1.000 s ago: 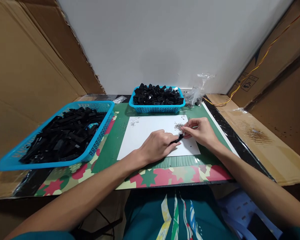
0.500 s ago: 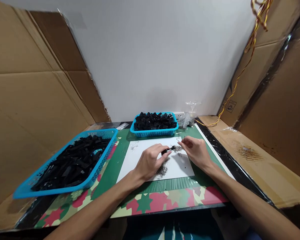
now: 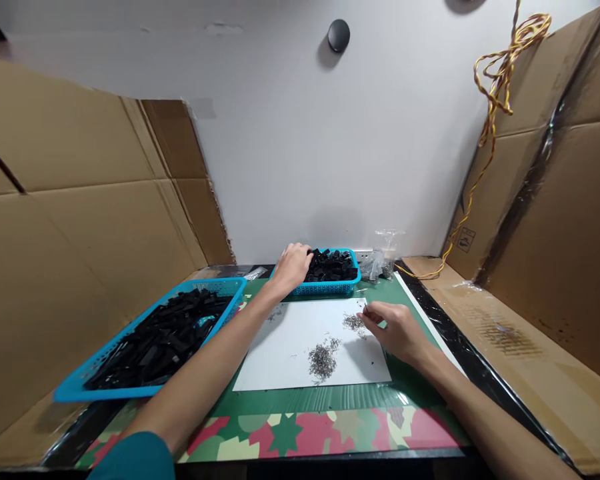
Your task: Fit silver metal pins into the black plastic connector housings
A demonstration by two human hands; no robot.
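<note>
My left hand (image 3: 293,263) reaches to the far blue basket (image 3: 330,288) and rests on the small black parts (image 3: 334,264) piled in it, fingers curled down into the pile. My right hand (image 3: 393,327) lies on the right edge of the white sheet (image 3: 300,340), thumb and forefinger pinched together on a thin metal pin I can barely make out. Two small heaps of metal pins (image 3: 323,357) lie on the sheet, one just left of my right hand.
A large blue basket (image 3: 145,337) full of long black parts stands at the left. Clear plastic bags (image 3: 380,257) sit behind the far basket. Cardboard walls enclose both sides, and a yellow cable (image 3: 490,100) hangs at the right. A green mat (image 3: 330,400) covers the table.
My left hand left the sheet and reached forward to the far basket; the black part it held is no longer seen. The camera tilted up. My right hand stayed near the pins.
</note>
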